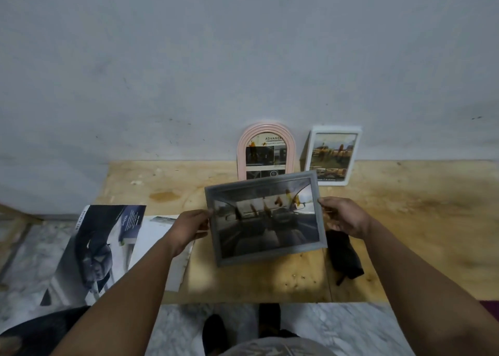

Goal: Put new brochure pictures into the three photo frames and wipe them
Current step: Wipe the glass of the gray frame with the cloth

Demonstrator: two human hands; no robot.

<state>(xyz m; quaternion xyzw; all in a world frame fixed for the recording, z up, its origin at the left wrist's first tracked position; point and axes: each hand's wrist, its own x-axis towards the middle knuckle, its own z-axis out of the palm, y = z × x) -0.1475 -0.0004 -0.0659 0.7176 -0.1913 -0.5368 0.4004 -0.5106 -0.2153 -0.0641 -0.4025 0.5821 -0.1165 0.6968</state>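
A grey rectangular photo frame [266, 218] with a car-interior picture is held above the wooden table [405, 215], tilted. My left hand [190, 227] grips its left edge and my right hand [344, 216] grips its right edge. Behind it a pink arched frame [266, 150] leans upright against the wall with a brochure picture inside. To its right stands a white rectangular frame [333, 154], also with a picture. A dark cloth [344, 256] lies on the table under my right hand.
A car brochure [97, 250] and white loose sheets [159, 237] hang over the table's left edge. The grey wall [243, 59] rises right behind the table. Marble floor [337, 326] and my dark shoes [216, 331] show below the front edge.
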